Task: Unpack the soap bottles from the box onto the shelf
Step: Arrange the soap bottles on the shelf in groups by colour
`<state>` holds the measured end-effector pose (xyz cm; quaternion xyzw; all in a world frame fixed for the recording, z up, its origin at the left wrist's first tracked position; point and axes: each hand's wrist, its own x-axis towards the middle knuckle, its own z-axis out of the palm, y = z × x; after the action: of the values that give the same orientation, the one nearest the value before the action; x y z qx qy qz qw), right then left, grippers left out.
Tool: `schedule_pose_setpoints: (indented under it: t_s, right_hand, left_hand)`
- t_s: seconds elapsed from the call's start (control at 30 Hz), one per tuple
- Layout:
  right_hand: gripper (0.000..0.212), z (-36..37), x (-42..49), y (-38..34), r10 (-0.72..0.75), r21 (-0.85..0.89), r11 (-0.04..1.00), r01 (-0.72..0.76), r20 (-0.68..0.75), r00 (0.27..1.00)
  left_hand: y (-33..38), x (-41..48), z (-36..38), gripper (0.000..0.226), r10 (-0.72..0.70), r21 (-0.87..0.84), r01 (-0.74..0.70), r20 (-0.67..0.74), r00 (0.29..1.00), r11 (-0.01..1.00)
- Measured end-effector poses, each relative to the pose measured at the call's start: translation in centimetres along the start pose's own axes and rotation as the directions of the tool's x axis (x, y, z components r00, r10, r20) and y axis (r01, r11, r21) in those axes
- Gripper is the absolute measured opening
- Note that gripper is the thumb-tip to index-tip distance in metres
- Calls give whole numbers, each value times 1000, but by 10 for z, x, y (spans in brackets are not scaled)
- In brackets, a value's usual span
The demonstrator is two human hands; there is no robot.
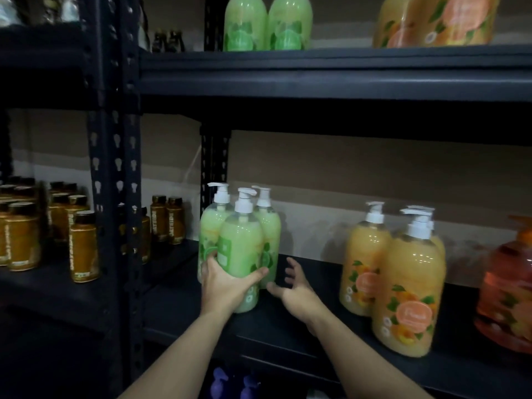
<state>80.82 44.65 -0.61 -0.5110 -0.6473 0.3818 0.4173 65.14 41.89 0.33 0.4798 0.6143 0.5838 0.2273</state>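
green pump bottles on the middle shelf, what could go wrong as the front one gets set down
1. The front green pump bottle, gripped by the left hand, presses against two more green pump bottles; a push could topple them.
2. The right hand is open beside the cluster, touching nothing, so it gives little support.
3. The bottle sits near the dark metal shelf front edge and might slip off.

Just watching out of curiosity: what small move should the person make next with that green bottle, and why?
Probably let go with the left hand. The front green bottle seems to stand upright on the shelf beside two others, and the right hand hangs open beside it, touching nothing.
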Motion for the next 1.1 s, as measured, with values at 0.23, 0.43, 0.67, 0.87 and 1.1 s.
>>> schedule_pose_setpoints:
  t_s: [0.23, 0.43, 0.67, 0.87, 1.1]
  right_hand:
    - [82, 3, 43, 12, -70, 211, 976, 54, 72, 995]
    - [70, 13, 58, 17, -93, 127, 989, 80, 102, 990]
    - [59, 13, 52, 14, -72, 9, 997, 72, -28, 997]
    - [67, 5, 40, 18, -37, -22, 999, 34, -143, 989]
    - [64, -20, 16, 31, -62, -19, 998, 59, -215, 975]
  left_hand:
    - [-18, 0, 4, 109, 139, -15, -139, -19, 990, 990]
    - [-22, 2, 5, 91, 127, -2, -127, 1, 992, 992]
    - [-23, 2, 3, 99, 105, 3, -105, 55, 993, 994]
    - [-26, 5, 1, 101, 104, 71, -111, 90, 990, 991]
    - [-28, 7, 3, 101, 94, 80, -101, 82, 992, 992]
